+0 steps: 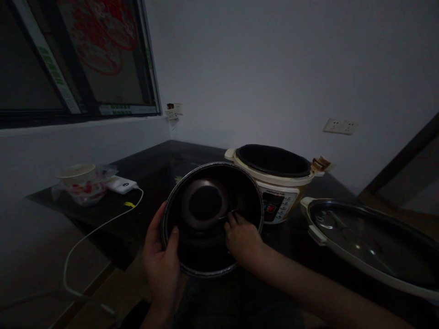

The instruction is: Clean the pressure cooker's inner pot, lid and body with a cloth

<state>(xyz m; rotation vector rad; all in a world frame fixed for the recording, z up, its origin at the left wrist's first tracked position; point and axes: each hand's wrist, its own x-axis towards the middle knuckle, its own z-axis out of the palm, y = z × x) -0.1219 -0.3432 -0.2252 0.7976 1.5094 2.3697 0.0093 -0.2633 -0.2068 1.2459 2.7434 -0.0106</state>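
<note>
A dark round inner pot [212,269] is tilted so that its opening faces me. My left hand [163,253] grips its left rim, thumb inside and fingers behind the wall. Inside the pot, at its right, my right hand [243,240] is closed with bent fingers against the inner wall. Something dark shows at those fingertips, but it is too dim to make out. Behind the pot stands the white electric cooker [291,189] with its top uncovered. Its lid [370,242] rests to the right, with the shiny inner face showing.
The black table [151,160] reaches back to the wall. At its left are a bagged tub [84,187] and a white power bank [121,184], whose white cable [92,228] hangs over the edge. Wall sockets [340,126] are at the back right.
</note>
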